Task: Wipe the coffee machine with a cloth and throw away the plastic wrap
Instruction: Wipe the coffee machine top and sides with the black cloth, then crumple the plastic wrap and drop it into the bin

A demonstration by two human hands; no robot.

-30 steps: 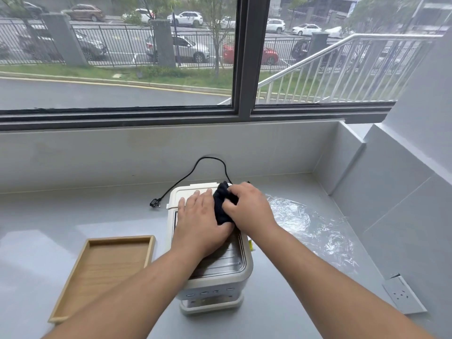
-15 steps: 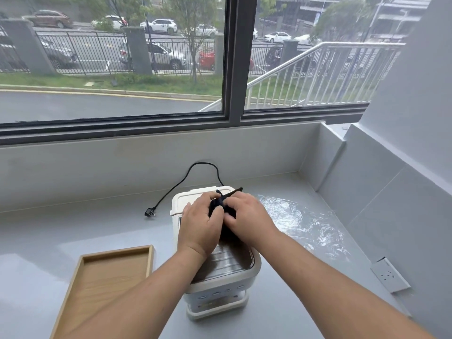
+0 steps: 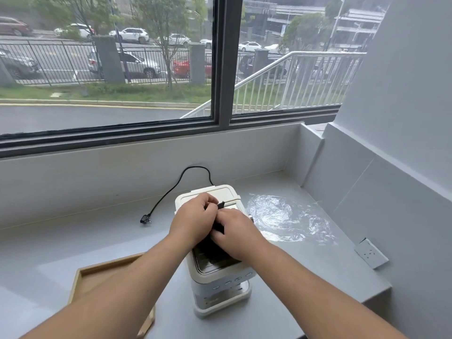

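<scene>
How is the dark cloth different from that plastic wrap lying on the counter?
The cloth is dark and opaque; the plastic wrap is clear and shiny. The cloth is bunched between the left hand and right hand on top of the coffee machine; the wrap lies spread and crinkled on the counter, untouched. Both are thin, limp sheets.

The cream boxy coffee machine [image 3: 215, 272] stands mid-counter on the grey stone counter [image 3: 61, 243]. At its 3 o'clock lies the crumpled clear plastic wrap [image 3: 286, 216]; at 8, the shallow wooden tray [image 3: 83, 277]; at 11, the black power cord [image 3: 171, 189]. Both hands hold the dark cloth [image 3: 210, 245] atop it.
</scene>
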